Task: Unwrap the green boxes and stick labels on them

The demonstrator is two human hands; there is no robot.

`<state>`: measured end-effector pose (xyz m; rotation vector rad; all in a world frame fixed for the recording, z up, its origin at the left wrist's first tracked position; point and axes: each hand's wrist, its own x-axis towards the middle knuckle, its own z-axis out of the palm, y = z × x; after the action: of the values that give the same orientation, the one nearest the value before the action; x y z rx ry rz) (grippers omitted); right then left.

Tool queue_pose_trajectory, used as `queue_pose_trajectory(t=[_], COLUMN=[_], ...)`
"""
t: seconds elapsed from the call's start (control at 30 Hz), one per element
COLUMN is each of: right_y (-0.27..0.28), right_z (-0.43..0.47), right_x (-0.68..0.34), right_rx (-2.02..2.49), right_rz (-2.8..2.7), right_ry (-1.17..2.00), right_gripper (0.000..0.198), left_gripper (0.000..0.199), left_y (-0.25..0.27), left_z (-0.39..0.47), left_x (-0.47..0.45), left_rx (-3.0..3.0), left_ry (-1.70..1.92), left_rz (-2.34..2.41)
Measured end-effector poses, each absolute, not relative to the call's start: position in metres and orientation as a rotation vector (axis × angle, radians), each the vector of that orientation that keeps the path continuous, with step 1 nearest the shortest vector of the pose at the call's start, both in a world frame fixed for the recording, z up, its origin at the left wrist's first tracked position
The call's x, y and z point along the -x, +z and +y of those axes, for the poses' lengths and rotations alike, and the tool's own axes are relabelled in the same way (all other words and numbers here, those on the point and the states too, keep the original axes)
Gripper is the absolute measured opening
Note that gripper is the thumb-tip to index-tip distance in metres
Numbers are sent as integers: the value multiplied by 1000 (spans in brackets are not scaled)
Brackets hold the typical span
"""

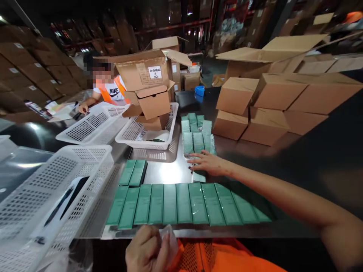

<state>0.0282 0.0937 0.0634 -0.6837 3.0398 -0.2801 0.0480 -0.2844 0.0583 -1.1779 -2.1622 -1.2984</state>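
Low at the table's front edge, my left hand [147, 247] is closed, with a crumpled piece of clear plastic film [169, 243] held at the thumb. My right hand [209, 164] reaches across the table, fingers stretched out, at the near end of a group of green boxes [197, 141] in shiny wrap. Another green box [199, 176] lies partly under that hand; whether the fingers grip anything is hard to see. Between my hands runs a row of flat green boxes [169, 204] side by side. Two more green boxes [138, 172] lie behind its left end.
White perforated baskets [106, 151] stand on the left. Another white basket [120, 139] holds opened cartons [154, 102]. Brown cartons [266, 126] are stacked at the right. A blue tape roll [199, 90] lies at the back. Across the table sits a person in an orange vest [121, 88].
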Motion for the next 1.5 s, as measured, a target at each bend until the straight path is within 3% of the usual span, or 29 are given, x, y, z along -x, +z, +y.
queue_pose_trajectory(t=[0.1,0.2,0.3,0.33,0.4,0.53,0.6,0.67,0.83,1.0,1.23,1.4,1.5], right_y=[69,92,107,109,111,119,124,125,114,112,116,112,111], right_z=[89,69,34,24,12,19,23,22,8,3,-7,-15,-15], right_x=[-29,-39,-60,-68,-81,-97,-99,-100,-102,-103,-101,-100,-101], right_rx=[798,937,1452,1609,1767,1169,869,811,683,623,401,485,527], right_rz=[3164,3390,3502,3476,3471,3589,3392,3196,3121,3142,3213,3411,3424], right_ry=[-201,-55,190,207,-4,-1138,-1415,-1490,-1580,-1584,-1598,-1069,-995], right_gripper=[46,40,24,20,18,35,38,29,35,18,11,15,20], left_gripper=[38,22,68,71,58,38,36,34,45,62,38,28,28], left_y=[71,80,88,91,96,104,104,100,72,58,79,86,87], left_z=[-262,-237,-206,-196,-181,-175,-176,-176,-178,-190,-192,-184,-181], left_x=[-41,-22,-2,3,8,5,2,0,-2,-2,-9,-12,-13], left_rx=[1104,876,915,947,943,1151,1324,1413,1321,1431,1351,1066,1045], left_ry=[-1448,-1734,-2279,-2433,-2585,-2318,-2070,-1896,-1939,-1952,-2073,-1940,-1876], left_rz=[-2322,-2505,-2452,-2432,-2409,-2459,-2540,-2623,-2582,-2365,-2416,-2586,-2506])
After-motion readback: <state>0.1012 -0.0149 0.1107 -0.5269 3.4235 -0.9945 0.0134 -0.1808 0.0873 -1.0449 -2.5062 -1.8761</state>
